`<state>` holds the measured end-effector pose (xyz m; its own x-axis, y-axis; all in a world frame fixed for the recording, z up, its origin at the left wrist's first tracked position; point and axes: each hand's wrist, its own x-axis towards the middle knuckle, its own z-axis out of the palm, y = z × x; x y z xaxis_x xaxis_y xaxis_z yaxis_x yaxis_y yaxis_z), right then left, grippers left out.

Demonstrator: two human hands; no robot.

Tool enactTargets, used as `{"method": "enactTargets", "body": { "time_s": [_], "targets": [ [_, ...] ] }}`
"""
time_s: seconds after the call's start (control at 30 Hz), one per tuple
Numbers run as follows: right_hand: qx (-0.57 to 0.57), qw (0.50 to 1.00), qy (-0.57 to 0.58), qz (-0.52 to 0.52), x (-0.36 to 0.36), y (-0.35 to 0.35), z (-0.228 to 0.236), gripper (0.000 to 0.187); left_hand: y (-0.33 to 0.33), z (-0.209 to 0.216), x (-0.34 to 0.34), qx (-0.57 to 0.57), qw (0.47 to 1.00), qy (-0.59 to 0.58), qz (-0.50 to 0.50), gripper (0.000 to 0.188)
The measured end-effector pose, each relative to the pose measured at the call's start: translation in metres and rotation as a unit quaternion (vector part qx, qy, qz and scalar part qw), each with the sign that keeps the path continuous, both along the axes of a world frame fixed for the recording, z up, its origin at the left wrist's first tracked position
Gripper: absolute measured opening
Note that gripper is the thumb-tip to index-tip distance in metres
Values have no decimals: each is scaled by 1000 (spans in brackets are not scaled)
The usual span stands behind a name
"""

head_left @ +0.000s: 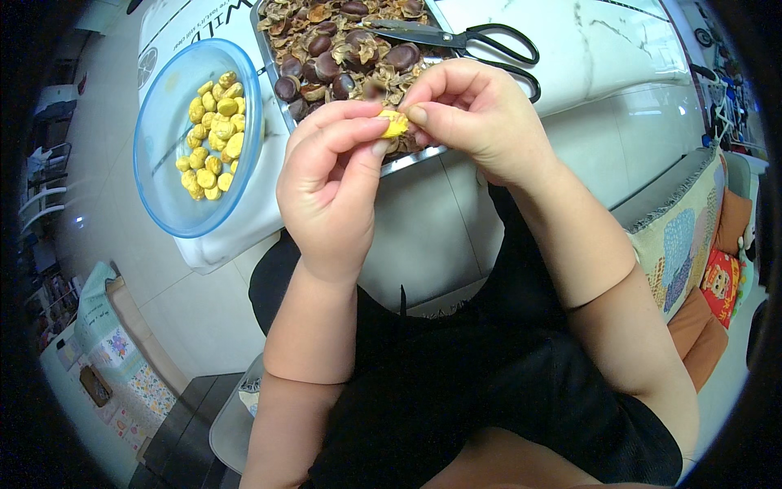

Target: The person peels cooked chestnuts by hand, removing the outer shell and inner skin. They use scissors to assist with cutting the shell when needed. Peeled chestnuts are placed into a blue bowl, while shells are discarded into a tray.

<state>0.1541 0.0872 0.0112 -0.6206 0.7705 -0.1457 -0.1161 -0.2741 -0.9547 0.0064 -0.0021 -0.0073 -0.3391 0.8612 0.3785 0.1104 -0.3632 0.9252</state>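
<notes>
Black lettering (236, 11) (partly out of view) stands on the white tablecloth (570, 49).

The left hand (330, 175) and right hand (485, 118) meet over the tray's (414, 160) near edge, blocking a straight reach in from the front. Between the 2 forearms, a wide gap opens above the floor (419, 232). The bowl (161, 130) crowds the tray's left side but lies open from above. The scissors (448, 37) bar the tray's far right, 2 loops jutting past its rim; right of them, the table (595, 49) leaves broad room.
</notes>
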Motion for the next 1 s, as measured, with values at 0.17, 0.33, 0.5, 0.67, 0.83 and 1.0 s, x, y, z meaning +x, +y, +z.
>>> {"method": "enactTargets", "body": {
  "time_s": [0.17,0.33,0.5,0.67,0.83,1.0],
  "targets": [
    [-53,998,20,23,0,3,0,10,2,-5,-1,-1,992,-117,-42,16],
    [72,995,-67,-32,2,7,-7,9,3,-7,-1,-11,984,-172,-44,17],
    [127,990,-39,-44,-1,4,-7,8,3,-7,-3,-17,986,-162,-44,17],
    [89,995,-39,-3,1,1,-1,10,2,-8,-2,-13,994,-103,-25,15],
    [18,999,-28,30,3,2,1,11,0,-2,1,-12,999,-48,-2,12],
    [-2,1000,-11,16,2,1,2,11,0,-1,2,-15,999,-31,9,13]
  ]
}}
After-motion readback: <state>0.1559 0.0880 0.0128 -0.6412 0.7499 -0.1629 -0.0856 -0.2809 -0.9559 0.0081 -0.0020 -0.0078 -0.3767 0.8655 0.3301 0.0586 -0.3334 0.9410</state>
